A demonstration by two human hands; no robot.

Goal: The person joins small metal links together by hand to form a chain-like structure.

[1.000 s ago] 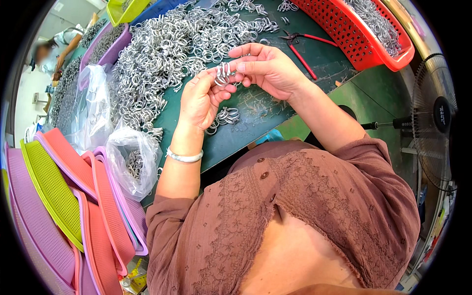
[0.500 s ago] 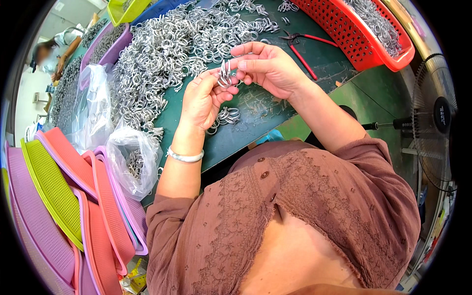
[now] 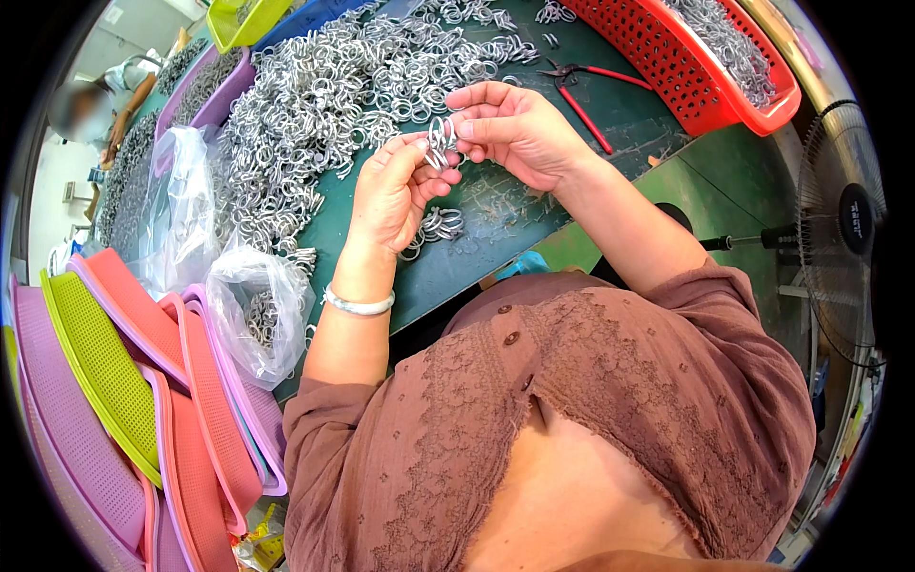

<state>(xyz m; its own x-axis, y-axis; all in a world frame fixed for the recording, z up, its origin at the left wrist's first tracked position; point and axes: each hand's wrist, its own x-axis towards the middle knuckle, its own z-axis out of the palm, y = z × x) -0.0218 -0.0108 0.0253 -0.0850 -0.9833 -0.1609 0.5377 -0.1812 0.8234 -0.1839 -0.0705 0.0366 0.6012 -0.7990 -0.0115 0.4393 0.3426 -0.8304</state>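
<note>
Rings in hand: a few small silvery metal rings [image 3: 440,143] are held up over the green table [image 3: 534,214], between the two hands, in the middle of the scene.
Left hand: the left hand [image 3: 396,191] pinches the rings from below, thumb and fingers pressed together on them.
Right hand: the right hand [image 3: 515,129] closes on the same rings from the right, fingertips pressed onto their upper edge.
Handling: the rings look stiff, light and smooth, so probably a little slippery; they seem to hook into each other, so one may drag its neighbours along. Best taken by the rim, between thumb and forefinger pads.
Small bunch: a small bunch [image 3: 437,227] of rings lies on the table just near of the left hand.
Heap: a big heap [image 3: 324,105] of the same rings spreads over the far left of the table.
Pliers: red-handled pliers [image 3: 577,86] lie far right of the hands.
Basket: a red basket [image 3: 705,81] with more rings stands at the far right.
Bags: clear plastic bags [image 3: 253,305] holding rings sit at the near left edge.
Trays: stacked pink, purple and green trays [image 3: 105,381] lean at the left.
Fan: a fan [image 3: 843,229] stands at the right.
</note>
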